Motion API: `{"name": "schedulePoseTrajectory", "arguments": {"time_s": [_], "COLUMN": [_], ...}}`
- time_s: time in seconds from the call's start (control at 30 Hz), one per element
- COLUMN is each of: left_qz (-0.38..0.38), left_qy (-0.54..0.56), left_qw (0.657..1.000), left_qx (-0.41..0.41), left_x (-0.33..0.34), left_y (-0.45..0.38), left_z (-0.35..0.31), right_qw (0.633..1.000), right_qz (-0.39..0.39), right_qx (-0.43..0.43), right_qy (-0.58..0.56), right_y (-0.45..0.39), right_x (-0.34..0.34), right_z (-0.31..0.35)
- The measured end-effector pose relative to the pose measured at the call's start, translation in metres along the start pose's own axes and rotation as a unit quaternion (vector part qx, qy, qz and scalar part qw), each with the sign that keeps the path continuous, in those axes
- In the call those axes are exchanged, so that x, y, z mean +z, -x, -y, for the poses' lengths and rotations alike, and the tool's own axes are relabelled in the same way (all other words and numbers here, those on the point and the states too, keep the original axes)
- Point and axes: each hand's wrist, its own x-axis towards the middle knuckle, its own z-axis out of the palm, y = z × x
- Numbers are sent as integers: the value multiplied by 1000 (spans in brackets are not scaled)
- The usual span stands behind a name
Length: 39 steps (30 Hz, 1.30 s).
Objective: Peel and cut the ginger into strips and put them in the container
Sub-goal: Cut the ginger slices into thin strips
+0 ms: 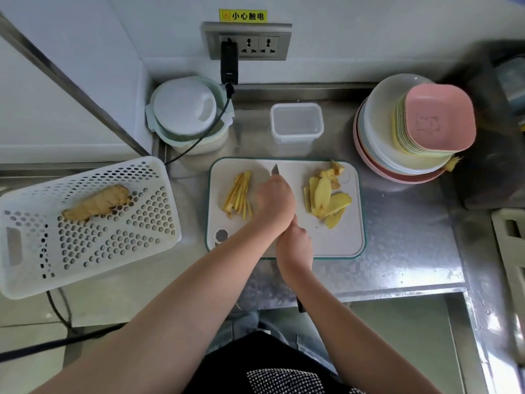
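On the white cutting board [335, 240], thin ginger strips [238, 196] lie at the left and a pile of peeled ginger slices [325, 199] at the right. My right hand [294, 245] is shut on the handle of a knife [275, 169]; only the blade's tip shows beyond my left hand. My left hand [275, 201] rests knuckles-up over the blade in the middle of the board, and what lies under it is hidden. The clear plastic container [297, 123] stands empty behind the board.
A white perforated basket [85, 251] at the left holds a whole ginger piece [96, 204]. Stacked bowls and pink plates [412, 129] stand at the back right. A lidded white-and-green tub [187, 112] sits back left, with a black charger cable [210, 129] draped across it.
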Motion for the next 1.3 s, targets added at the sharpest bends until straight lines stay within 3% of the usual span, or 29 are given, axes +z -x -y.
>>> {"name": "schedulePoseTrajectory", "arguments": {"time_s": [0.13,0.23,0.33,0.4,0.63,0.7,0.77,0.87,0.93,1.1,1.3], "left_qz": [-38,-1,-90,-131,-59,-98,-131,-59,-16,5,-199], "left_qy": [30,180,321,352,283,176,64,-112,-192,-230,-134], "left_qw": [998,983,942,924,956,967,950,916,894,882,884], "left_qx": [30,41,-36,-69,52,158,278,381,406,411,400], "left_x": [8,-4,-22,-23,12,24,35,43,46,41,33], "left_y": [-5,-4,2,6,31,42,47,47,42,32,19], "left_z": [3,21,46,60,62,59,55,51,50,59,99], "right_qw": [999,993,970,961,974,981,979,975,971,961,955], "right_qz": [-20,22,46,45,-4,-20,-42,-73,-73,-74,-90], "right_qx": [-17,-16,26,48,21,12,14,22,23,-7,7], "right_qy": [-34,-115,-238,-270,-224,-195,-201,-210,-228,-265,-283], "right_y": [-5,-12,-15,-13,-14,-13,-11,-7,-6,-4,-8], "right_x": [0,-11,-29,-38,-34,-31,-31,-39,-45,-56,-57], "right_z": [-5,-17,-39,-50,-51,-47,-44,-45,-50,-54,-54]}}
